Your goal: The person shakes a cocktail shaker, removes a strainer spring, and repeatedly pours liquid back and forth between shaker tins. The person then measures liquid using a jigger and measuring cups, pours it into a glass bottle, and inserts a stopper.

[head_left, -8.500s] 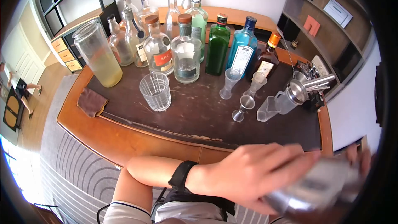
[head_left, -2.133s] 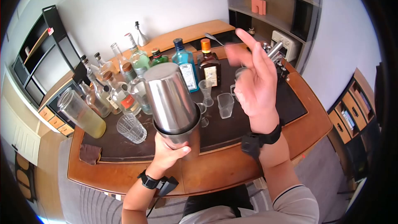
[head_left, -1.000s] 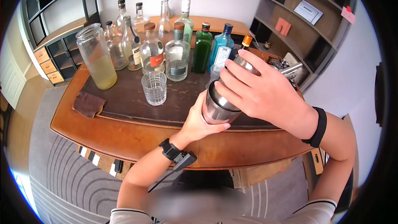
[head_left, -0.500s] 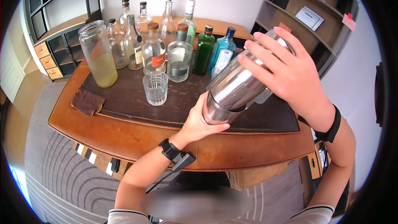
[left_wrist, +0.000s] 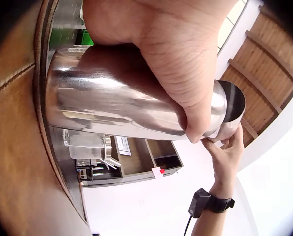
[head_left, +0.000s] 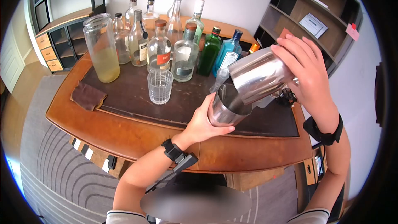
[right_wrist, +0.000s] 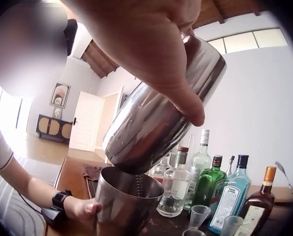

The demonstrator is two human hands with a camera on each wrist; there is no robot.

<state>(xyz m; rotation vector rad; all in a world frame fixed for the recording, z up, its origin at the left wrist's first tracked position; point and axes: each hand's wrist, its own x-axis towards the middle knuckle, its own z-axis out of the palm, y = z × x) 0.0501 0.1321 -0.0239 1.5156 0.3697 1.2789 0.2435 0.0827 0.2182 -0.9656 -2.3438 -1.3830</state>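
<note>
My left hand (head_left: 203, 120) grips a steel shaker tin (head_left: 226, 118) above the front part of the desk, its open mouth upward. A wire coil (right_wrist: 139, 186) shows inside that mouth in the right wrist view. Fingers spread around its base end, my right hand (head_left: 306, 64) holds a second shaker tin (head_left: 261, 74) tilted steeply. The lower end of this tin hangs right at the first tin's rim. In the left wrist view my left thumb (left_wrist: 198, 123) lies along the first tin, and the second tin's dark mouth (left_wrist: 233, 101) faces it.
A cut-glass tumbler (head_left: 160, 89) stands left of the tins, beside a tall pitcher (head_left: 103, 58) of pale yellow liquid. Several bottles, including a green bottle (head_left: 209, 54) and a blue bottle (head_left: 228, 56), line the back. A clear jigger (head_left: 219, 79) stands behind the tins; a brown cloth (head_left: 88, 95) lies left.
Half a second ago the right-hand tin sat inside the left-hand tin; it is now pulled out and tipped further. My left hand has barely moved. Earlier the right hand was off the tins.
</note>
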